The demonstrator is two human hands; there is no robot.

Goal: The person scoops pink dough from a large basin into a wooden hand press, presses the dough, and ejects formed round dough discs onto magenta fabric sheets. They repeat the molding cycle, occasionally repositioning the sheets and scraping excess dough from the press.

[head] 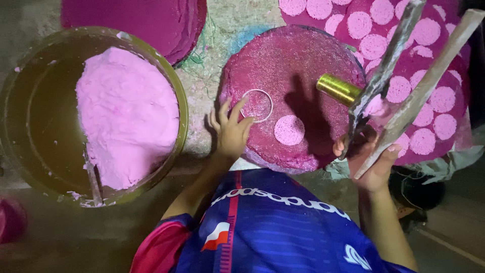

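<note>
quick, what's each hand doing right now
Left hand: open, fingers spread, fingertips on the metal ring on the round mat.
Right hand: closed, holding two flat sticks.

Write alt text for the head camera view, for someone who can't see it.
Seen from above, a person's left hand steadies a metal ring on a round magenta mat beside one pink paste disc, while the right hand holds two flat paste-smeared blades. A basin of pink paste sits to the left.
</note>
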